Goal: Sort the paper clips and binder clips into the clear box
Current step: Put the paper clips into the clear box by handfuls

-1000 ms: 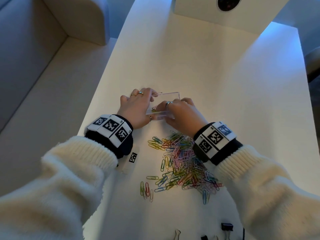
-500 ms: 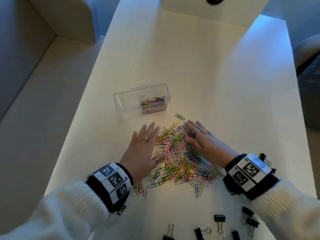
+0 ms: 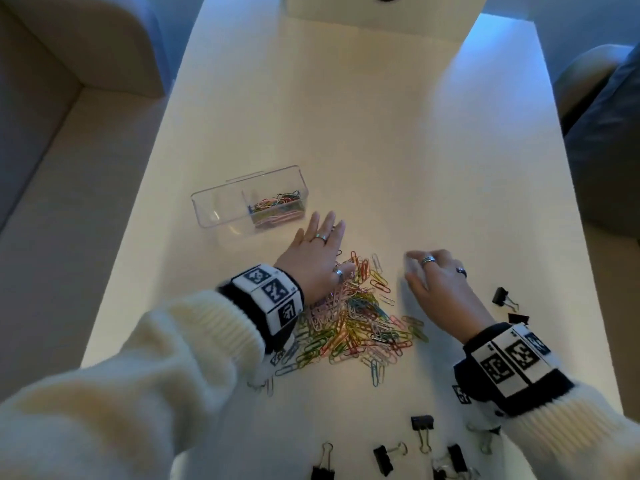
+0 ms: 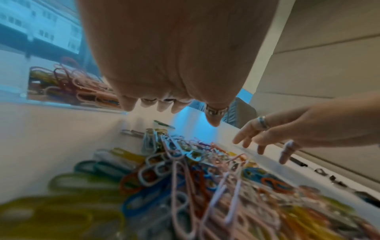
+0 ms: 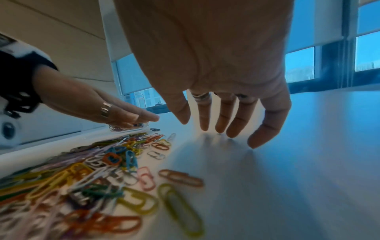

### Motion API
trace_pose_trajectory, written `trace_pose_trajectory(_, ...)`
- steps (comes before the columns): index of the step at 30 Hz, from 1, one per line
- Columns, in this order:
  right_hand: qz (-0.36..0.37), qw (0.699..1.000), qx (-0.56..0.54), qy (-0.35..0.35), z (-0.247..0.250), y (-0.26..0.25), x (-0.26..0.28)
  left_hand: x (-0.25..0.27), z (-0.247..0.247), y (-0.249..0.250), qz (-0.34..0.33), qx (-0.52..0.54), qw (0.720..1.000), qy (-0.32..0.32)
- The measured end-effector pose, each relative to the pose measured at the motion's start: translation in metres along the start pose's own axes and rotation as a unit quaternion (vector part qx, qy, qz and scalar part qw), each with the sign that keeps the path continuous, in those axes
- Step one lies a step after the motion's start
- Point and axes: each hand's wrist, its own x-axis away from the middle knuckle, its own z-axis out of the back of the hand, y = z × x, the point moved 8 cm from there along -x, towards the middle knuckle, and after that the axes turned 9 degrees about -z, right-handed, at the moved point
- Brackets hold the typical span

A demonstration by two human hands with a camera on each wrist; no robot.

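A heap of coloured paper clips (image 3: 356,317) lies on the white table (image 3: 346,116), seen close up as paper clips (image 4: 195,175) and paper clips (image 5: 98,172) in the wrist views. The clear box (image 3: 214,209) stands beyond it, its right compartment holding paper clips (image 3: 277,206), its left one bare. My left hand (image 3: 318,254) lies flat and open over the heap's far left edge. My right hand (image 3: 433,275) hovers open, fingers spread, just right of the heap, holding nothing. Black binder clips (image 3: 422,424) lie scattered near the front edge.
More binder clips (image 3: 502,296) lie right of my right hand. A white block (image 3: 381,8) stands at the table's far end. A beige sofa (image 3: 52,133) runs along the left; a grey seat (image 3: 609,133) is at the right.
Both hands left the clear box and came back to the heap. Since half a second ago the left hand slid forward-left and the right hand lifted off the clips to the right.
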Motion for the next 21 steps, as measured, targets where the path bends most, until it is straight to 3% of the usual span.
trace_pose_trajectory(7, 0.103, 0.986, -0.085, -0.097, -0.029, -0.024, 0.018, 0.01, -0.026, 0.024, -0.068, -0.012, 0.995, -0.069)
trace_pose_trajectory(10, 0.062, 0.987, -0.132, -0.063, -0.012, -0.006, 0.024, 0.035, -0.012, 0.02, -0.069, 0.04, 0.997, 0.003)
trace_pose_trajectory(13, 0.013, 0.994, -0.104, -0.036, -0.006, 0.017, 0.027, 0.068, 0.005, 0.002, -0.042, 0.003, 0.995, 0.091)
trace_pose_trajectory(17, -0.004, 0.994, -0.082, -0.071, -0.022, 0.02, 0.034, 0.102, -0.02, -0.025, 0.065, -0.015, 0.998, 0.016)
trace_pose_trajectory(19, 0.005, 0.992, -0.108, -0.071, -0.031, 0.009, 0.037, 0.101, -0.033, -0.024, 0.073, -0.002, 0.997, -0.004)
trace_pose_trajectory(21, 0.023, 0.989, -0.13, -0.069, -0.039, -0.006, 0.04, 0.09, -0.041, -0.019, 0.053, 0.032, 0.998, 0.018)
